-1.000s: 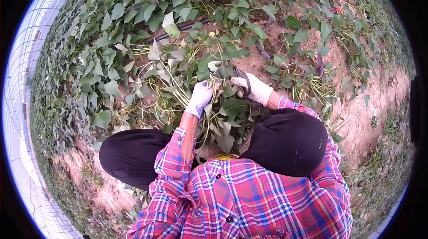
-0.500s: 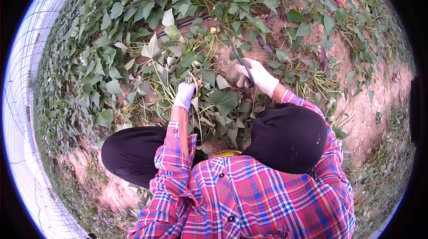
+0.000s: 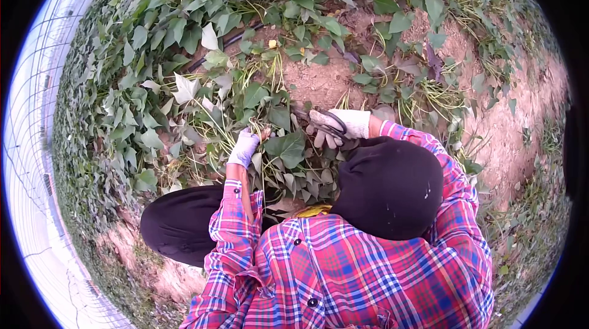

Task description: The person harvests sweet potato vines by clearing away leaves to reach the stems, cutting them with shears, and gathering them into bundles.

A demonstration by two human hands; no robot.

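My left hand [image 3: 245, 147], in a pale glove, is closed around vine stems [image 3: 215, 121] left of the middle. Leaves hang below and beside it, one broad green leaf [image 3: 286, 149] just to its right. My right hand [image 3: 334, 127], in a white glove with a dirty palm side, grips dark-handled scissors [image 3: 336, 121] by their loops. The scissors point left toward the vines between my hands, and their blade tips are hard to make out among the leaves.
Leafy vines cover the ground ahead and to the left. A dark hose [image 3: 233, 39] runs under the leaves. Bare soil [image 3: 319, 83] shows ahead and at the right. My dark-clad knees [image 3: 392, 188] flank the plants. A mesh wall [image 3: 37, 163] stands far left.
The scissors have swung from pointing forward to pointing left, and my right hand has turned and moved slightly left and down. My left hand has shifted slightly left and down with the stems.
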